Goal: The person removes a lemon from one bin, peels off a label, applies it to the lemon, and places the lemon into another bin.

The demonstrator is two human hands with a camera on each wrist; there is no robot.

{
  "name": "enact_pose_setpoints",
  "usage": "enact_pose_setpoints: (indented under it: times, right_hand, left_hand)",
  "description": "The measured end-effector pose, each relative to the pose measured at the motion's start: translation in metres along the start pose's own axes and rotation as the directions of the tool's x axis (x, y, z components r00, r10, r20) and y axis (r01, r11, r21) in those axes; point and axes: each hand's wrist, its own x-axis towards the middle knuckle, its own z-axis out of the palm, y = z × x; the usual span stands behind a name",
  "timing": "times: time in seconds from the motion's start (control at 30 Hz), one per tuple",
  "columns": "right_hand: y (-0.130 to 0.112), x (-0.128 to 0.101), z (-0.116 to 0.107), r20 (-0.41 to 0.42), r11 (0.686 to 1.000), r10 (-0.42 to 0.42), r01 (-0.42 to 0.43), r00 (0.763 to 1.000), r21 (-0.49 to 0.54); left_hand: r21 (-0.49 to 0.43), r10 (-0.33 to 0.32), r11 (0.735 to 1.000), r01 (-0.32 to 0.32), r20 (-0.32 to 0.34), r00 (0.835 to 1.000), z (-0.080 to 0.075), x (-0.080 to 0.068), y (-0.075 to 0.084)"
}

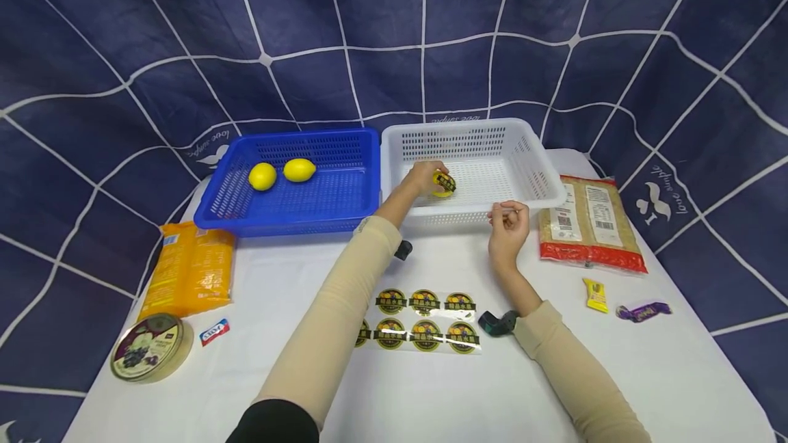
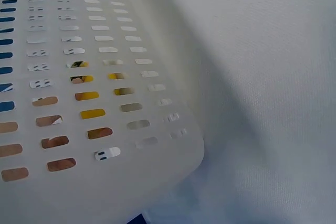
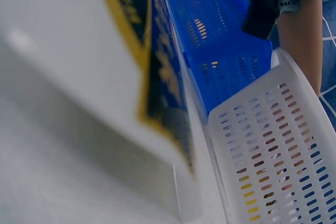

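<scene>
My left hand (image 1: 425,177) reaches down into the white basket (image 1: 507,132) and holds a lemon (image 1: 438,192). A round black-and-gold sticker covers much of the lemon's visible side. Yellow and skin tones show through the slots of the basket wall (image 2: 58,87) in the left wrist view. At the front rim of that basket is my right hand (image 1: 509,231), its fingers loosely curled with nothing visible in them. On the white table below the baskets lies a sheet of round stickers (image 1: 425,320), partly covered by the left sleeve.
Two lemons (image 1: 299,169) lie in the blue basket (image 1: 286,225), left of the white one. An orange packet (image 1: 191,269), a round tin (image 1: 150,347) and a small candy (image 1: 214,331) are at left. A grain bag (image 1: 591,224), yellow candy (image 1: 595,294) and purple candy (image 1: 644,312) are at right.
</scene>
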Motion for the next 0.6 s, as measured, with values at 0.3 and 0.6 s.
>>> enact_pose_setpoints:
  times: [0.3, 0.6]
  right_hand:
    - [0.000, 0.002, -0.002, 0.002, 0.999, 0.017, -0.018, 1.000, 0.043]
    - [-0.001, -0.001, 0.000, 0.029, 0.998, 0.030, -0.032, 0.999, 0.046]
  left_hand:
    - [0.102, -0.091, 0.991, 0.087, 0.034, 0.995, -0.004, 0.003, 0.009]
    - [0.082, -0.122, 0.990, 0.119, 0.035, 0.992, -0.002, 0.015, 0.018]
